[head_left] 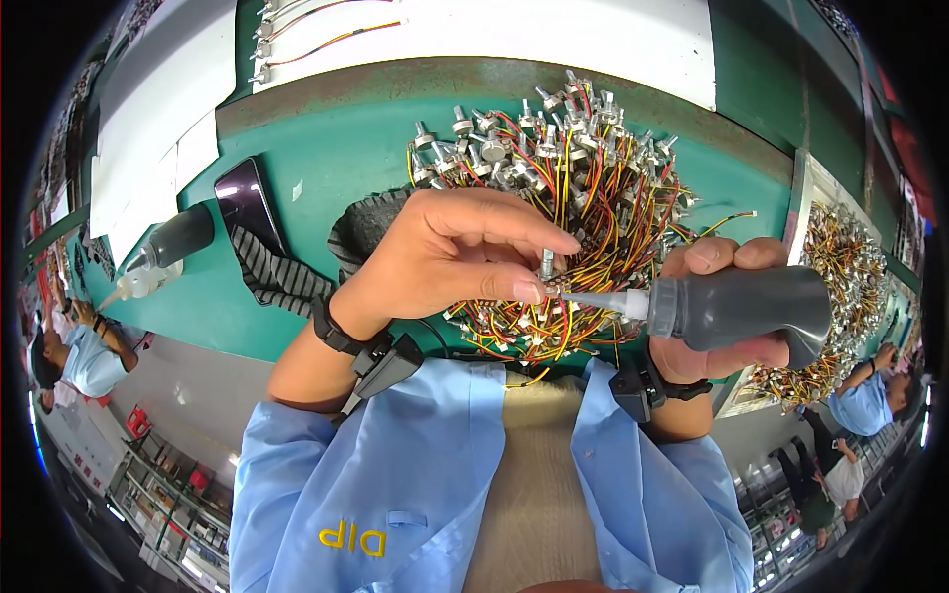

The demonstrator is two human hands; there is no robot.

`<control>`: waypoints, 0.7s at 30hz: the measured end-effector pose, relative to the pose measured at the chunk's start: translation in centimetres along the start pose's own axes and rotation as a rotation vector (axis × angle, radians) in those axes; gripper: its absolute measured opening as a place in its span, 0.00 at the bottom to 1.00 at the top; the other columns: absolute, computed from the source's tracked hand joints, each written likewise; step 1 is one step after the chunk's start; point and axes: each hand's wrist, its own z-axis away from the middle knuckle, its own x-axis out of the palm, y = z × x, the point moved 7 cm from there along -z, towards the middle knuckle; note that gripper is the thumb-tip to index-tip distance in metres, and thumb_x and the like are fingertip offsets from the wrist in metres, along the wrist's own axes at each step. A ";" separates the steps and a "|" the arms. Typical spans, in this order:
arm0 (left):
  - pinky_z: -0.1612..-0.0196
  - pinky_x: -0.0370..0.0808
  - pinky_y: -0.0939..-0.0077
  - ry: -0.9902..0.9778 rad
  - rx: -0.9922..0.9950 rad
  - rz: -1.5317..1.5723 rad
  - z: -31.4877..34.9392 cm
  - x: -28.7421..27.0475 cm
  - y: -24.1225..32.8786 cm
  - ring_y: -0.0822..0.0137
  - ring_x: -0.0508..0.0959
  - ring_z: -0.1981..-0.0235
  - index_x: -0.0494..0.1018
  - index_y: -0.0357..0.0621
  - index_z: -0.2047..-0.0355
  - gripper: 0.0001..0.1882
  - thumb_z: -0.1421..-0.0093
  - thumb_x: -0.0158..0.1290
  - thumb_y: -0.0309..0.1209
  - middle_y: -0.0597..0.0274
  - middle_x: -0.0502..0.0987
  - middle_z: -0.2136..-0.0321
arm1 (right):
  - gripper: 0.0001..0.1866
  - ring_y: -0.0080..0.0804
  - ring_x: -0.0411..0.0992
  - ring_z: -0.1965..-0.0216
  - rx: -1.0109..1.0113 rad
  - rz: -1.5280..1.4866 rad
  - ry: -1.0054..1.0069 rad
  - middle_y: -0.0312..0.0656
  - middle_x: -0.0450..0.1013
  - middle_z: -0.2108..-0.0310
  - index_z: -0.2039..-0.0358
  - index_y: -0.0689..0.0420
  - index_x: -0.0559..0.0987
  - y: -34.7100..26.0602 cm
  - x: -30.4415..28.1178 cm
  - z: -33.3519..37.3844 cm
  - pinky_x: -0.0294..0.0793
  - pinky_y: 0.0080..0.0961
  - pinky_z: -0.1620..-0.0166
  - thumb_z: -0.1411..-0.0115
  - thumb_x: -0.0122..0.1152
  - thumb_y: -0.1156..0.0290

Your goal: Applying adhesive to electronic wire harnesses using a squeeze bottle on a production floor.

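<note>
My left hand (465, 242) pinches a small metal potentiometer (547, 265) between thumb and fingers, its shaft pointing up. Wrapped in my right hand (727, 296) is a dark grey squeeze bottle (751, 306), lying level. The bottle's thin nozzle (598, 299) points left, and its tip is at the potentiometer's lower part, near my left thumb. Whether tip and part touch, I cannot tell. Behind and below both hands spreads a big heap of potentiometers (494, 148) with red, yellow and black wires, partly hidden by my hands.
On the green table (306, 188) lie a dark phone (252, 198) and a striped cloth (272, 277). Another dark bottle (176, 237) and a clear bottle (148, 282) lie at left. A tray (806, 208) heaped with wired parts is at right. White sheets (494, 35) cover the far side.
</note>
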 end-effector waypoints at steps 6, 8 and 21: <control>0.69 0.79 0.83 0.008 -0.016 0.042 0.0 0.0 0.0 0.71 0.82 0.64 0.83 0.37 0.49 0.23 0.45 0.73 0.30 0.52 0.81 0.58 | 0.45 0.43 0.78 0.49 0.088 -0.047 -0.125 0.57 0.78 0.52 0.44 0.61 0.67 -0.3 1.0 -0.5 0.79 0.33 0.51 0.43 0.71 0.35; 0.69 0.79 0.83 -0.001 -0.010 0.031 -0.1 0.0 -0.1 0.71 0.82 0.65 0.83 0.37 0.49 0.23 0.45 0.73 0.30 0.52 0.81 0.58 | 0.44 0.44 0.79 0.48 0.117 -0.041 -0.151 0.57 0.78 0.52 0.44 0.61 0.67 -0.3 1.3 -0.6 0.79 0.33 0.50 0.43 0.72 0.35; 0.70 0.77 0.83 0.005 -0.039 0.073 -0.1 0.1 0.0 0.72 0.82 0.66 0.83 0.37 0.50 0.22 0.45 0.73 0.29 0.53 0.82 0.59 | 0.45 0.48 0.79 0.48 0.106 -0.072 -0.177 0.61 0.78 0.51 0.44 0.61 0.68 -0.6 1.0 -0.5 0.78 0.41 0.44 0.46 0.76 0.39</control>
